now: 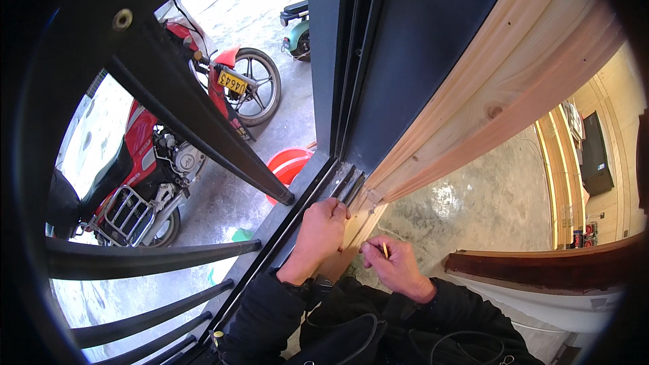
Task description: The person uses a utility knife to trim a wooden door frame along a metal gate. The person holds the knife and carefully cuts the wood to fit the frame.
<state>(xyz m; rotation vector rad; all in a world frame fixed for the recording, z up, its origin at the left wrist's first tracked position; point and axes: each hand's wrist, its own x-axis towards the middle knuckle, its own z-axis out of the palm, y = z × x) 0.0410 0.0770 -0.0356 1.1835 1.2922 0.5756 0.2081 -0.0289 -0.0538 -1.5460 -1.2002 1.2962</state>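
Observation:
My left hand lies over the lower corner of a dark metal window frame. Its fingers are curled down at the edge of a pale wooden sill board, and what they hold, if anything, is hidden. Close by on the right, my right hand is closed around a thin yellow stick that looks like a pencil. That hand is just off the board's inner edge. From the corner, a wide pale wooden trim runs up along the frame's side.
Black bars stand outside the window on the left. Beyond them are a red motorcycle, a red bucket and a green scooter. Indoors, a dark reddish-brown wooden edge juts in at the right, above a concrete floor.

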